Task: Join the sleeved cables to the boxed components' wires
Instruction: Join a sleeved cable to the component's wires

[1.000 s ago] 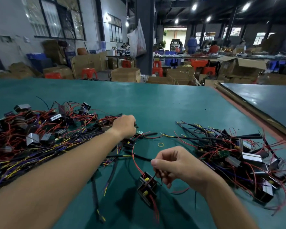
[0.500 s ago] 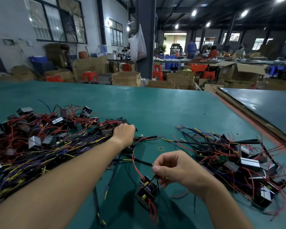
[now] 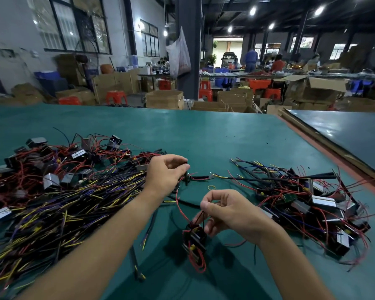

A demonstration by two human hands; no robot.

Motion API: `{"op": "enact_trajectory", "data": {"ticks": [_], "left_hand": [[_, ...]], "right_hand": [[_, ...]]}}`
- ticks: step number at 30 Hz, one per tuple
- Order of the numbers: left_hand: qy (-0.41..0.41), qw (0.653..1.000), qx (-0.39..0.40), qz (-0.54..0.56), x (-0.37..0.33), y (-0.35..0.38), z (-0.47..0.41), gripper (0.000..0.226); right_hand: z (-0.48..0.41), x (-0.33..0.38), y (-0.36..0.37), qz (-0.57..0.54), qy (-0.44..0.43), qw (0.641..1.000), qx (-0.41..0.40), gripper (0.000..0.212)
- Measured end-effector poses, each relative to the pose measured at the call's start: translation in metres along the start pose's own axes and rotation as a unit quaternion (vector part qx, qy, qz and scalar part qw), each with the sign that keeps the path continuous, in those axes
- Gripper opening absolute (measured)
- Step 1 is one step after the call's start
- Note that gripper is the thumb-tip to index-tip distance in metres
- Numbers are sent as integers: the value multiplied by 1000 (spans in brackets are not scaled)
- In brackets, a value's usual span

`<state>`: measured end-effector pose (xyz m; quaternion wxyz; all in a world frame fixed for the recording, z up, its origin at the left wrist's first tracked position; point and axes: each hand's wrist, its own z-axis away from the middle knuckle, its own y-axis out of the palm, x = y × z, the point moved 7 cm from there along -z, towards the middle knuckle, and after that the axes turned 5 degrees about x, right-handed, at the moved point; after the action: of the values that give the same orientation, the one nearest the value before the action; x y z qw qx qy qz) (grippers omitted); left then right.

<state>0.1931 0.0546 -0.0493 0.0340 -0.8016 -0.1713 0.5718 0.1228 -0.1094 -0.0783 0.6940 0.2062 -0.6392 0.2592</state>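
Hands are working apart: the right hand (image 3: 225,211) is pinching thin black wires of a boxed component (image 3: 194,237) hanging just beneath it, while the left hand (image 3: 167,174), farther out, is pinching a sleeved cable (image 3: 186,180). With a tangled heap (image 3: 63,191) lying just left of that hand, lifting the cable is probably going to drag snagged neighbours along.

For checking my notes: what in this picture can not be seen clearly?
Head view only.
What the left hand pinches: a thin dark piece, mostly covered by that hand.
Whether the wires in the right hand, above the small box, are joined: too small.
The cable pile: cut by the left edge.
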Motion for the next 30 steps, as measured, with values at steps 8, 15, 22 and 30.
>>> {"op": "enact_trajectory", "data": {"ticks": [8, 15, 22, 30], "left_hand": [[-60, 957, -8, 285, -4, 13, 62, 16], [-128, 933, -34, 335, 7, 6, 64, 15], [-157, 919, 46, 359, -1, 15, 68, 12], [-168, 921, 35, 349, 2, 10, 66, 11]], "right_hand": [[-5, -4, 7, -22, 8, 999, -22, 15], [-10, -8, 4, 17, -14, 999, -45, 18], [-9, -5, 5, 27, -39, 998, -38, 25], [-7, -8, 5, -42, -30, 999, 8, 13]]}}
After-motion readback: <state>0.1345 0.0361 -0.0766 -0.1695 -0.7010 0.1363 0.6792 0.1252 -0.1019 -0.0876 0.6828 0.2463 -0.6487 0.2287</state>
